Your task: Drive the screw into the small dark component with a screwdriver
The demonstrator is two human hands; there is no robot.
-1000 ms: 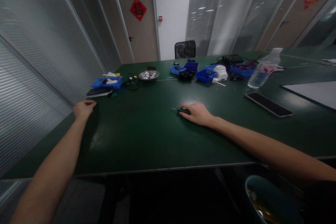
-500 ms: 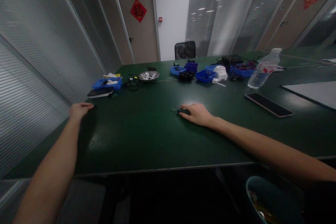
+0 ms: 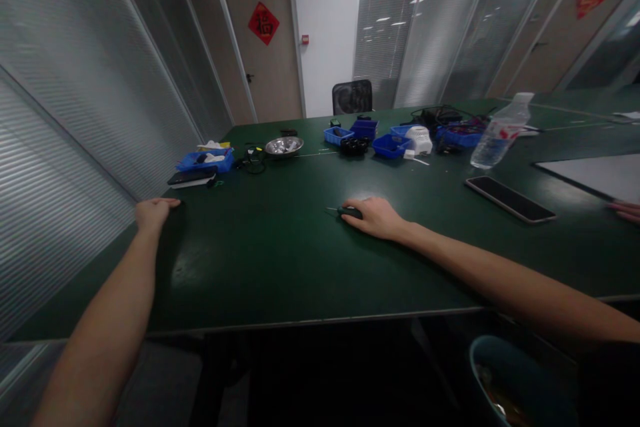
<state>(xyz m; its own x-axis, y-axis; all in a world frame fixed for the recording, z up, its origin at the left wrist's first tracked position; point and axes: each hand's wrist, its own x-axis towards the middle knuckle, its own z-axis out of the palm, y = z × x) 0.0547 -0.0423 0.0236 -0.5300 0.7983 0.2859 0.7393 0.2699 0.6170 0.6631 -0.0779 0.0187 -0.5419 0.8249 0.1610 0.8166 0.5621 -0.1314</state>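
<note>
My right hand (image 3: 375, 216) rests on the green table (image 3: 280, 260), its fingers closed around the dark handle of a small screwdriver (image 3: 349, 212). The thin metal shaft points left along the tabletop. Far to the left, my left hand (image 3: 154, 213) is low over the table with thumb and fingers pinched together. A tiny dark thing shows at those fingertips, too small to name. Beyond that hand lies a black notebook-like item (image 3: 193, 177), in front of a blue basket (image 3: 207, 160) with white and yellow things in it.
A metal bowl (image 3: 284, 146) and several blue trays (image 3: 391, 145) stand along the back. At right are a phone (image 3: 509, 199), a water bottle (image 3: 501, 133) and a white board (image 3: 595, 173), with another person's hand (image 3: 627, 209) beside it. A bin (image 3: 477, 353) stands below the table edge.
Another person's hand has come into view at the right edge. My left hand has shifted very slightly to the right; my right hand and the screwdriver stay put.
</note>
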